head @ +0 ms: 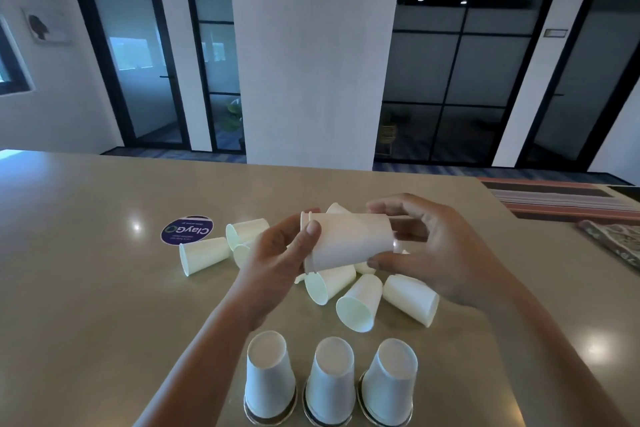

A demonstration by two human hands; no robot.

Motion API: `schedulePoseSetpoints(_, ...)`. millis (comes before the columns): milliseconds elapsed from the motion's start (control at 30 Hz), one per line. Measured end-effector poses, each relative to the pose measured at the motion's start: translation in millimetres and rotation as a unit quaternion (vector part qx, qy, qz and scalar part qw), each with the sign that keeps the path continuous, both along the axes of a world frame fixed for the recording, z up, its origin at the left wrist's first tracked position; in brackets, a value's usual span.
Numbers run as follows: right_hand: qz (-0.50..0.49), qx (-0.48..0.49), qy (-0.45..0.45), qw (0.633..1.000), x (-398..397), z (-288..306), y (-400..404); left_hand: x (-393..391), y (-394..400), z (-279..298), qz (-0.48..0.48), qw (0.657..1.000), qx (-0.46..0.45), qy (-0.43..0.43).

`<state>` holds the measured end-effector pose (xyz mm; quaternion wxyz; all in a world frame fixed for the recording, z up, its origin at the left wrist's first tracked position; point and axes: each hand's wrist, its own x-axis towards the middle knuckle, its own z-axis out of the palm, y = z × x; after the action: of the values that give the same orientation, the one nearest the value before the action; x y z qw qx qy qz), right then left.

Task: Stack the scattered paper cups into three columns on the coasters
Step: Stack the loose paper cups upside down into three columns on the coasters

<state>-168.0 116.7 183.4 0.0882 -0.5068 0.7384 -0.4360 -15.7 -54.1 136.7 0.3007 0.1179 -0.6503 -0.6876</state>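
Note:
Both hands hold a small nested stack of white paper cups (348,241) sideways above the table. My left hand (277,253) grips its rim end. Around its base end curl the fingers of my right hand (433,246). Under and around the hands several loose cups (358,303) lie on their sides. Near the front edge three upside-down cups stand in a row, left (268,380), middle (330,383) and right (389,381), each on a dark round coaster (254,416).
A purple round ClayGo sticker or coaster (187,229) lies at the back left of the beige table (86,288). More fallen cups (204,255) lie beside it. Striped and patterned mats (568,199) sit at the far right. A white pillar stands behind.

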Motion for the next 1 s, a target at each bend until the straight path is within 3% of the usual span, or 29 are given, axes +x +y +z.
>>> schedulePoseSetpoints(233, 0.030, -0.058, -0.074, 0.995, 3, -13, -13, 10, -5, -7, 0.018, 0.999, -0.033, -0.017)
schedulePoseSetpoints(400, 0.058, -0.123, -0.220, 0.966, 8, -17, -23, 20, -5, -6, 0.014, 1.000, -0.004, 0.025)
schedulePoseSetpoints(600, 0.063, -0.102, -0.241, 0.963, 35, -35, -33, 44, -14, -18, -0.011, 0.999, -0.027, -0.017)
schedulePoseSetpoints(733, 0.078, -0.065, -0.204, 0.974, 50, -45, -41, 66, -22, -34, -0.008, 0.990, -0.078, -0.118)
schedulePoseSetpoints(900, 0.083, 0.008, -0.041, 0.996, 68, -55, -49, 84, -25, -56, 0.013, 0.961, -0.173, -0.214)
schedulePoseSetpoints(1000, 0.084, 0.030, 0.007, 0.996, 78, -61, -55, 95, -24, -67, 0.010, 0.942, -0.227, -0.246)
